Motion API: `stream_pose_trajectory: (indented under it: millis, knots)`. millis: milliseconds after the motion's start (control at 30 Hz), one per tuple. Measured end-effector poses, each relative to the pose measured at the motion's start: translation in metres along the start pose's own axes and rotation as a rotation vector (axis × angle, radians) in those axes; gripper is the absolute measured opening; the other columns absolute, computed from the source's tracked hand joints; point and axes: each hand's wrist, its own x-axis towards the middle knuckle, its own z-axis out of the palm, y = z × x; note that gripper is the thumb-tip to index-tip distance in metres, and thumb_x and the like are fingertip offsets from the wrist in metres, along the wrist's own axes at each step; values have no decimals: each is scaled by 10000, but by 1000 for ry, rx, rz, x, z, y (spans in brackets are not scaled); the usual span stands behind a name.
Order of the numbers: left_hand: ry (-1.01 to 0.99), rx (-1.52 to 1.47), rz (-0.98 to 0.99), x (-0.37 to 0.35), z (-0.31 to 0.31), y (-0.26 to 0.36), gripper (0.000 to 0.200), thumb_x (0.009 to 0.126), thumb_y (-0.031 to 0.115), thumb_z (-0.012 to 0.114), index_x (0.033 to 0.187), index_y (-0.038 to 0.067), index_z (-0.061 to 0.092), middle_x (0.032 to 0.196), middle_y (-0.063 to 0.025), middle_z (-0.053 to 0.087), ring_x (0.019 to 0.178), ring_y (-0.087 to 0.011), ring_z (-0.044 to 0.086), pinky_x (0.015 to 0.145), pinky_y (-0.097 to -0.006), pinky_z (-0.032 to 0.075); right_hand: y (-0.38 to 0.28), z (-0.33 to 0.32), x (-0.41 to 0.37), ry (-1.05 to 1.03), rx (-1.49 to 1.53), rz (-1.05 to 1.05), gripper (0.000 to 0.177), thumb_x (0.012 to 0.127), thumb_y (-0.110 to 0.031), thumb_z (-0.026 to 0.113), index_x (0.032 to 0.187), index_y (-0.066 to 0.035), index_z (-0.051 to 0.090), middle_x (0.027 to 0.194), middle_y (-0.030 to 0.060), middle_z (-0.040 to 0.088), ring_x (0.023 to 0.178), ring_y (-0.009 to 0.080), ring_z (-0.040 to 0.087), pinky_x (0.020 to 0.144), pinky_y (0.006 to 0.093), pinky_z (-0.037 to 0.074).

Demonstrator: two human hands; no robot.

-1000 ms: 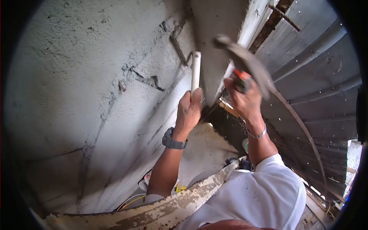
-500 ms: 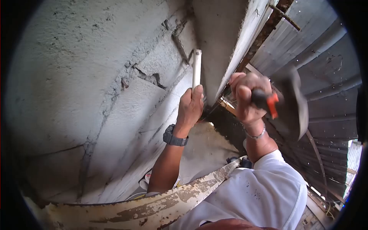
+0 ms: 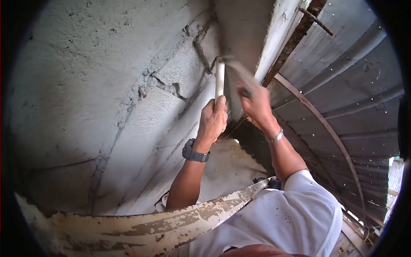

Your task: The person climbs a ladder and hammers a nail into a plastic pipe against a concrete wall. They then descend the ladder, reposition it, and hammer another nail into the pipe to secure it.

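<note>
In my left hand [image 3: 213, 118], fingers and thumb are wrapped round the lower end of a white tube [image 3: 220, 79]. The tube stands upright in the view beside the corner of the grey wall. My right hand [image 3: 255, 103] is closed on the handle of a hammer [image 3: 242, 70], which is smeared by motion. Its handle shows bits of black and red at the fist. The blurred far end of the hammer overlaps the top of the tube.
A rough cement wall [image 3: 64, 115] with cracks and a broken hole [image 3: 173, 89] fills the left. Corrugated metal sheets [image 3: 359, 107] with a curved strip [image 3: 338, 141] stand right. A peeling, cream-coloured band [image 3: 162, 231] crosses below, in front of my white shirt [image 3: 291, 214].
My right hand has swung left and inward with the hammer, from beside the metal sheets to the tube's top. My left hand and the tube stay almost in place.
</note>
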Motion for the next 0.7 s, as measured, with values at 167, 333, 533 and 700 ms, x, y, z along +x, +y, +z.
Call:
stream_pose_trajectory:
  millis: [167, 333, 533, 700]
  knots:
    - [58, 644, 145, 21, -30, -80, 484, 934, 411, 519, 862, -67, 545, 693, -252, 591, 645, -411, 591, 619, -451, 459, 33, 0, -20, -151, 55, 348, 242, 816, -195, 673, 921, 18, 627, 752, 268, 627, 753, 408, 648, 677, 427, 489]
    - [-47, 774, 24, 5, -16, -100, 451, 929, 407, 519, 942, -41, 571, 824, -318, 602, 836, -481, 593, 708, -492, 458, 30, -13, -19, -130, -31, 402, 297, 805, -236, 702, 893, 32, 608, 688, 254, 600, 650, 352, 626, 647, 403, 481]
    - [-19, 706, 117, -9, -21, -105, 469, 938, 432, 525, 853, -29, 541, 732, -282, 589, 732, -462, 588, 627, -479, 454, 49, -8, -58, -239, -40, 456, 335, 809, -279, 708, 821, 25, 567, 645, 227, 574, 611, 352, 589, 619, 417, 469]
    - [-30, 699, 227, -11, -24, -105, 437, 932, 400, 554, 825, -23, 529, 727, -276, 584, 713, -465, 581, 599, -481, 445, 51, 8, -90, -282, 57, 458, 341, 830, -289, 691, 815, 28, 564, 637, 192, 576, 607, 297, 588, 618, 392, 474]
